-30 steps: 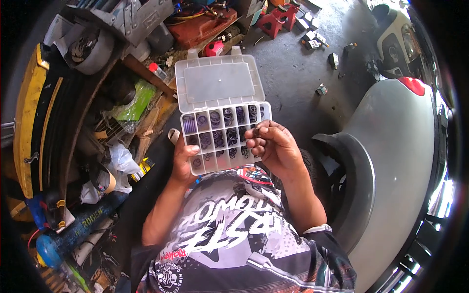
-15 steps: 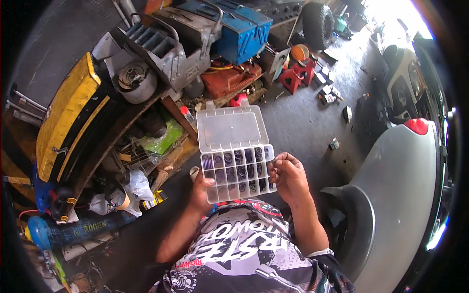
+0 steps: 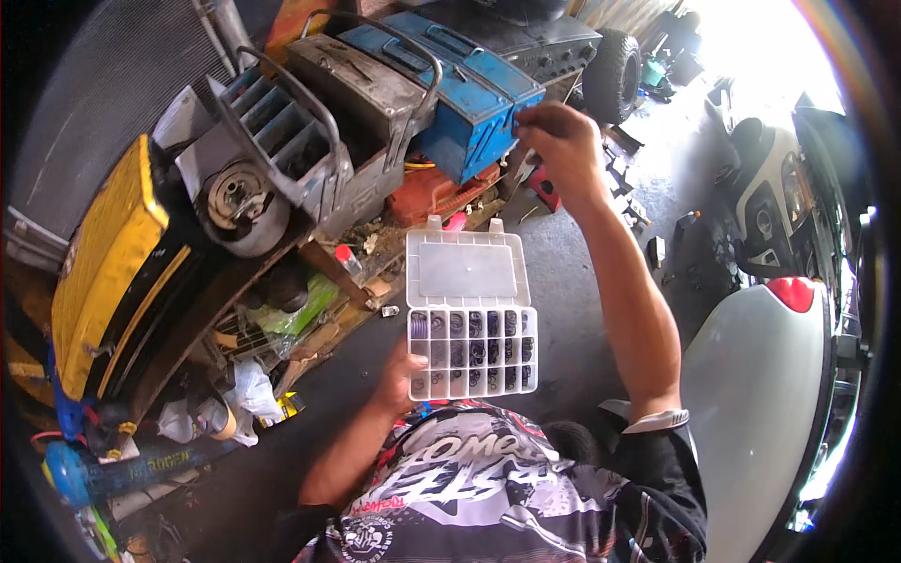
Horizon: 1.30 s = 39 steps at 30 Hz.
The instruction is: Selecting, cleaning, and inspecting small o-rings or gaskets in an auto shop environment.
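My left hand grips the left side of a clear plastic organizer box at waist height. Its lid is raised, and its many compartments hold small dark and purple rings. My right hand is lifted away from the box, up and to the right, in front of a blue metal toolbox in the view. Its fingers are bent together, and whatever they may hold is too small to make out. I cannot tell whether they touch the toolbox.
Grey metal toolboxes, a yellow-and-black panel and a blue cylinder crowd the left. A tire, scattered small boxes and a red jack stand lie beyond. A silver car body borders the right.
My right hand has left the box and moved up and outward toward the blue toolbox. The box, still in my left hand, appears lower in the picture as the view has shifted.
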Motion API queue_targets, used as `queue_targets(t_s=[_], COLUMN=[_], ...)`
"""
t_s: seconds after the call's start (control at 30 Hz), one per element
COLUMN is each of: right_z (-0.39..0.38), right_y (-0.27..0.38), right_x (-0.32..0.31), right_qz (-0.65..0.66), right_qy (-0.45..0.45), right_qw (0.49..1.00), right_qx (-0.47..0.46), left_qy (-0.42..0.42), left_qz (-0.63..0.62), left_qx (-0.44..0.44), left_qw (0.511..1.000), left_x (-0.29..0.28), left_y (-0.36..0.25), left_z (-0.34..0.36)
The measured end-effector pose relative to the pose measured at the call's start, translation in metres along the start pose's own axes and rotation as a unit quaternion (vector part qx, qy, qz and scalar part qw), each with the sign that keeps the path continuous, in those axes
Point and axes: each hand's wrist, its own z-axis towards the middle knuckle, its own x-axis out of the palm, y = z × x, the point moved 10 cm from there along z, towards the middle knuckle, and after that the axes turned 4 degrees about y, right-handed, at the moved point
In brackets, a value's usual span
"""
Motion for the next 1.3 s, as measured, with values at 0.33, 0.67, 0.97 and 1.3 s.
queue_targets(t_s=[0.33,0.67,0.97,1.3], right_z=[0.080,0.085,0.057,-0.115], right_y=[-0.002,0.001,-0.004,-0.159], right_x=[0.052,0.050,-0.014,-0.162], right_qz=[-0.251,-0.312,-0.123,0.052], right_qy=[0.141,0.192,0.159,0.072], right_qw=[0.956,0.916,0.966,0.972], right_qx=[-0.062,-0.162,-0.165,0.217], left_qy=[0.031,0.046,-0.023,-0.100], left_qz=[-0.014,0.031,-0.031,-0.086], left_qx=[-0.044,-0.088,-0.074,-0.046], left_qw=[0.998,0.995,0.997,0.990], left_x=[0.002,0.013,0.032,0.054], left_y=[-0.001,0.002,0.018,0.063], left_z=[0.106,0.153,0.158,0.161])
